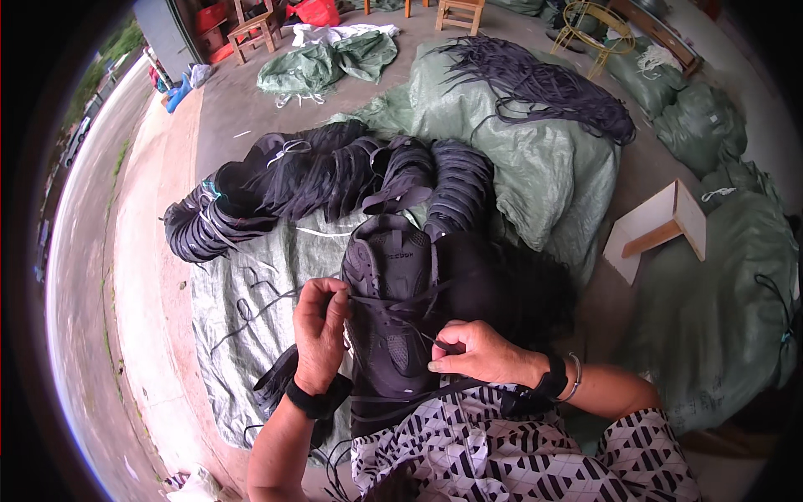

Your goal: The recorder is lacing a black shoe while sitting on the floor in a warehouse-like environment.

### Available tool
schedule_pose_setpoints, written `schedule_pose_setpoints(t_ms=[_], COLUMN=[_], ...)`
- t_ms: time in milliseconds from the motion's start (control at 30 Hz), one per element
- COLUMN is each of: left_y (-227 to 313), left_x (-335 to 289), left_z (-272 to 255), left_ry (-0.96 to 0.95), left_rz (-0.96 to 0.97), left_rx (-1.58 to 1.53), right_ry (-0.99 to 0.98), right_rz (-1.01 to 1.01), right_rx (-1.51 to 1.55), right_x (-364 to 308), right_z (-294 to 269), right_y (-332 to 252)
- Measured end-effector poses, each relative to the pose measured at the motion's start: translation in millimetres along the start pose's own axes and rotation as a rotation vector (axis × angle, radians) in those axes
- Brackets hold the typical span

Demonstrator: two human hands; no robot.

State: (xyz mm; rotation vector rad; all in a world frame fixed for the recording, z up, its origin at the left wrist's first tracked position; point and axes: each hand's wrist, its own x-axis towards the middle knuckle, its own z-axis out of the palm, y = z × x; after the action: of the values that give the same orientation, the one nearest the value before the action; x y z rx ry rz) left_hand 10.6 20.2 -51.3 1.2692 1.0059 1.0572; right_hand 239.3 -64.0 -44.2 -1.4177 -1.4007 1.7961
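A black shoe upper lies lengthwise in front of me, with its tongue and lace holes facing up. A dark shoelace crosses its middle in loose strands. At its left edge my left hand is closed in a pinch on the lace, thumb against forefinger. My right hand pinches a lace end over the upper's right side. More loose black laces lie across my lap, below the upper. A dark band circles each wrist.
Stacked black uppers lie in a row beyond the upper, on a pale green woven sheet. A heap of dark laces rests on a green sack. An angled wooden piece and full sacks stand at right.
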Motion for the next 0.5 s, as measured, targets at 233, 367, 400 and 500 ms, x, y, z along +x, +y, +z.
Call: schedule_pose_setpoints(t_ms=[233, 367, 400, 500], left_y=[-6, -10, -10, -9], left_x=[0, 2, 1, 1], left_z=[-2, 2, 3, 3], left_ry=[0.013, 0.036, 0.034, 0.059], left_rz=[-0.078, -0.116, -0.117, -0.072], left_rx=[0.014, -0.002, -0.001, 0.015], right_ry=[-0.019, 0.028, 0.012, 0.016], right_rz=[0.159, 0.036, 0.009, -0.052], right_rx=[0.096, -0.034, -0.128, -0.224], right_x=[-7, -12, -12, -14], right_z=[-2, 6, 4, -8], right_y=[-5, -4, 0, 4])
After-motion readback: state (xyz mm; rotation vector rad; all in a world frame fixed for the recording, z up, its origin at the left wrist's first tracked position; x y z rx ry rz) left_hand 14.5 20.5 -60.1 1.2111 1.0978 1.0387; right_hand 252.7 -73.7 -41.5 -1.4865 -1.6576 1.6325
